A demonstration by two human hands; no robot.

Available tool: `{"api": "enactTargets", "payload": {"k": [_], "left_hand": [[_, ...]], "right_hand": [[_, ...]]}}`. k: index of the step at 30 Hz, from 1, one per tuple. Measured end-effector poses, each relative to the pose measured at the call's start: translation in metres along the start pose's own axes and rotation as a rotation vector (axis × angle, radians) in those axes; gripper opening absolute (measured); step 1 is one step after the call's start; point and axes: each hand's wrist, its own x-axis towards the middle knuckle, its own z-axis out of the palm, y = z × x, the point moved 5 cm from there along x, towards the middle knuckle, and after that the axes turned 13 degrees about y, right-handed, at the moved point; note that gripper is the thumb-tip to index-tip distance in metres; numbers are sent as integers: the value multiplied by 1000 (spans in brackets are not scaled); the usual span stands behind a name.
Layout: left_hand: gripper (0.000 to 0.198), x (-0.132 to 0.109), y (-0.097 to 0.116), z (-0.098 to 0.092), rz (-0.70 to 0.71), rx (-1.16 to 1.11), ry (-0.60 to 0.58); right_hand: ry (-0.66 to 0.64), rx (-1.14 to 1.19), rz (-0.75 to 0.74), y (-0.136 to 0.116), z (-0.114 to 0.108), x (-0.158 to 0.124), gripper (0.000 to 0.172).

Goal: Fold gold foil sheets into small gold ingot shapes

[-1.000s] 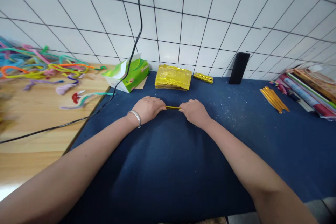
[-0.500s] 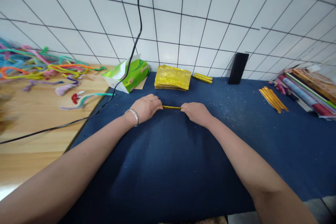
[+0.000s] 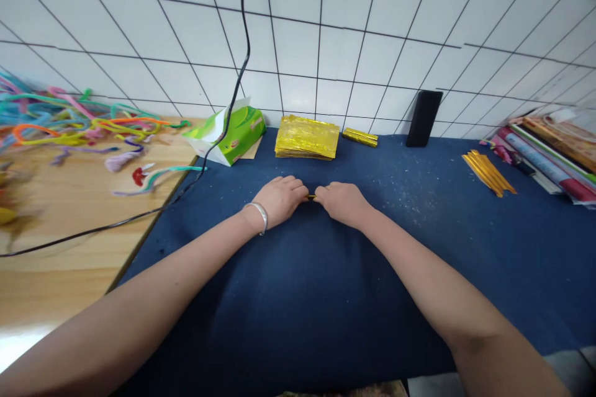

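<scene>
Between my hands, low over the dark blue cloth (image 3: 298,298), runs a narrow folded strip of gold foil paper (image 3: 311,196); only a short piece of it shows. My left hand (image 3: 282,198), with a silver bangle at the wrist, is closed on the strip's left part. Fingers of my right hand (image 3: 342,201) pinch its right part. Just behind the hands lies a stack of gold foil sheets (image 3: 307,138). A folded gold piece (image 3: 360,137) rests to the right of that stack. Farther right are several folded gold strips (image 3: 488,172) side by side.
A green tissue pack (image 3: 237,133) stands at the back left, with a black cable (image 3: 186,189) passing over it. Colourful pipe cleaners (image 3: 84,124) cover the wooden table (image 3: 69,273). A black upright block (image 3: 423,118) leans by the tiled wall; books (image 3: 554,161) are stacked at right.
My left hand has slid right along the gold strip, closer to my right hand. The visible piece between them is much shorter. My right hand has shifted slightly left.
</scene>
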Motion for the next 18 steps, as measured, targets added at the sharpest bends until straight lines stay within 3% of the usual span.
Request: {"api": "enactTargets", "payload": {"k": [5, 10, 18], "left_hand": [[22, 0, 6, -6, 9, 38, 31], [23, 0, 7, -9, 20, 1, 30], [31, -6, -14, -4, -32, -26, -4]], "right_hand": [[102, 12, -66, -12, -9, 4, 26], [84, 33, -97, -18, -6, 5, 28], [65, 29, -58, 1, -5, 3, 28]]}}
